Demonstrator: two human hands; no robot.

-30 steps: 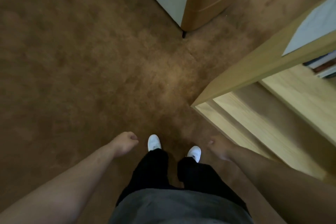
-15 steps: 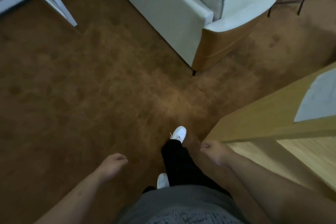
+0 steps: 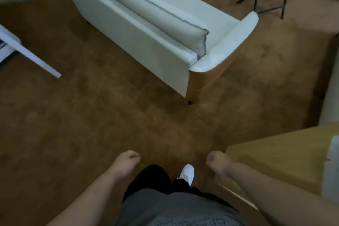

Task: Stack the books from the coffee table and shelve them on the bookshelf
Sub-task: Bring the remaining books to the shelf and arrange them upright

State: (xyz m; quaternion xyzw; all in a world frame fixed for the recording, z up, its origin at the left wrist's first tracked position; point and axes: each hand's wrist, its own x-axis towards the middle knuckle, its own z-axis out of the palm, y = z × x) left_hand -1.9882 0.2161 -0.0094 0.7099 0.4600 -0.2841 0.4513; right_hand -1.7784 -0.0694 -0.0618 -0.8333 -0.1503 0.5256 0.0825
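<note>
Your left hand and right hand hang loosely curled, holding nothing. The light wooden bookshelf stands just beside your right hand. A pale sheet, too blurred to read, lies on the bookshelf. A white cushioned sofa with tan side panel stands well beyond the bookshelf, on brown carpet.

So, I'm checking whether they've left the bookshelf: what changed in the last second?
The person has taken a step and the view has lifted off the bookshelf: its open shelves are out of sight, only its top shows at right, and the white sofa has come into view. Nothing taken or let go; left hand and right hand stay empty, loosely curled.
</note>
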